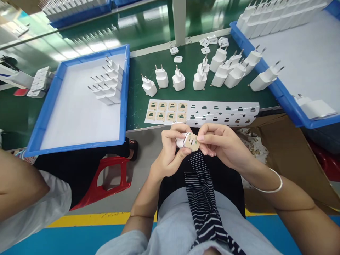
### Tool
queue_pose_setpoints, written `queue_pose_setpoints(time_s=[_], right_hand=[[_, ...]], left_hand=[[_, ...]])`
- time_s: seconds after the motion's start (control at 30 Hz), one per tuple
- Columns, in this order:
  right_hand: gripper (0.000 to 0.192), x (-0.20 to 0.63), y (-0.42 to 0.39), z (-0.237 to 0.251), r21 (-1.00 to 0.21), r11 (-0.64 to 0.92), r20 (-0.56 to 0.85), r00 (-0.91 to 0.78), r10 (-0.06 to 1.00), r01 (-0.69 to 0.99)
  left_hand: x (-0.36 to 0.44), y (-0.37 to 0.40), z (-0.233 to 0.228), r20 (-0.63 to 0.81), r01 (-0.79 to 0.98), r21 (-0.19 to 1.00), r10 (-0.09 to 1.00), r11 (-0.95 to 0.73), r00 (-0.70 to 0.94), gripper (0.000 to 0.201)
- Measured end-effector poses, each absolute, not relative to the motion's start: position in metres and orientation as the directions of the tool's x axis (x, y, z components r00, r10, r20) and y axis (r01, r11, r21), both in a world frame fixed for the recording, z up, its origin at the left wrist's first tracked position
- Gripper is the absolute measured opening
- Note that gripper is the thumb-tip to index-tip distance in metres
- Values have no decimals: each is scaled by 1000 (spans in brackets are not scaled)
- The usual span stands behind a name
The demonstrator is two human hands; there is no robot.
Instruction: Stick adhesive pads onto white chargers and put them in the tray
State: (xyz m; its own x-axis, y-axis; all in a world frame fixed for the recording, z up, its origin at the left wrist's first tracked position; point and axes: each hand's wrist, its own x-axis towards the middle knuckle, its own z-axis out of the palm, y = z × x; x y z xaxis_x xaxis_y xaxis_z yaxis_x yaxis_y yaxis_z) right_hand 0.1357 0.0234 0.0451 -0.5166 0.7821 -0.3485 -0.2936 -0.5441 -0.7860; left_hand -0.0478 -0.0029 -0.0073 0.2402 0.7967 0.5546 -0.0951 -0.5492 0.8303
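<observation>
Left hand point(168, 153) was clamped round a white charger point(180, 142), just off the near edge of the green bench point(136, 106); I had the right hand point(227, 145) pinching the edge of the tan sticker point(191, 142) on its end. Beyond, I saw a sticker sheet point(199, 112), then several prongs-up chargers point(179, 82) between two blue-rimmed trays point(123, 99).
</observation>
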Motion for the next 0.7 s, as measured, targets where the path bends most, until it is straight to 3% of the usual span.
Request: queue_pose_setpoints(time_s=[0.7], right_hand=[[24, 138, 26, 46, -867, -456, -319, -480, 817, -200]], left_hand=[[-47, 0, -6, 574, -54, 812, 777, -581, 260, 34]])
